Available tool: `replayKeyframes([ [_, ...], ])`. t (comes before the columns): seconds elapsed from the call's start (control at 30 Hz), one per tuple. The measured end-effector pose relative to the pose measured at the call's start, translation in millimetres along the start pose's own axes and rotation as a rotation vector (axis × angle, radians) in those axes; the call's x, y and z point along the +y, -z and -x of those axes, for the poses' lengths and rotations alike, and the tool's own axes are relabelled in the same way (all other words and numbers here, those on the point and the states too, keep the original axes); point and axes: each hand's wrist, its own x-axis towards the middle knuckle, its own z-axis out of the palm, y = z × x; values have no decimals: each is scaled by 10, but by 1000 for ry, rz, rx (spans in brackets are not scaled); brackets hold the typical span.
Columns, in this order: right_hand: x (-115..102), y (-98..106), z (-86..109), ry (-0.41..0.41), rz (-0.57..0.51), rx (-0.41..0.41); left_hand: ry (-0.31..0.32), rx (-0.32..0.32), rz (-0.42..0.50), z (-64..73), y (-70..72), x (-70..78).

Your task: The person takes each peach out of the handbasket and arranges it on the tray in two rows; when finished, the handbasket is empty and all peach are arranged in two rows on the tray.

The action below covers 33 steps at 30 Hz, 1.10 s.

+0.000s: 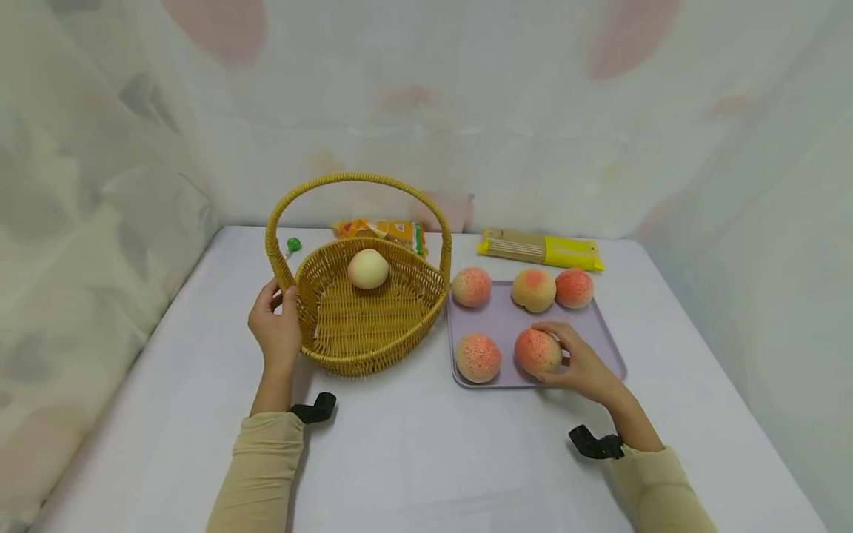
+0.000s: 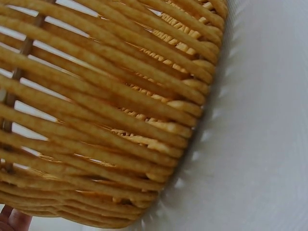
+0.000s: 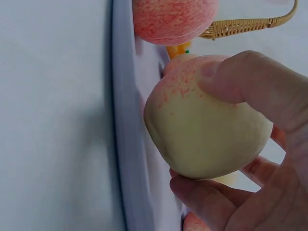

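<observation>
My left hand (image 1: 278,326) grips the left side of a wicker basket (image 1: 360,363), where the arched handle meets the rim. One pale peach (image 1: 368,269) lies inside it, toward the back. The left wrist view is mostly filled by the basket's woven side (image 2: 96,110), with a bit of fingers (image 2: 18,220) at the lower corner. Over the front of a lilac tray (image 1: 496,326), my right hand (image 1: 583,370) holds a red-speckled peach (image 3: 207,130) between thumb and fingers. Whether this peach still touches the tray is unclear. Several other peaches (image 1: 478,357) sit on the tray.
Behind the basket lies an orange snack packet (image 1: 393,232). A yellow-ended pack of noodles (image 1: 543,249) is behind the tray. At the back left is a small green lollipop (image 1: 293,244). Patterned cloth walls (image 1: 413,111) border the white table (image 1: 413,459).
</observation>
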Motion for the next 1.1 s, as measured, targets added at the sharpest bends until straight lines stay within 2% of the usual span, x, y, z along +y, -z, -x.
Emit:
replayKeyframes([
  [0.37,373,-38,23,-29,-5,-45,18,0,3,6,2,-7],
  [0.73,462,-69,52,-104,-126,-92,2,-2,-9,-5,-18,-7],
  [1.1,467,-65,79,-124,-118,-85,-8,3,2,-4,-13,-3],
])
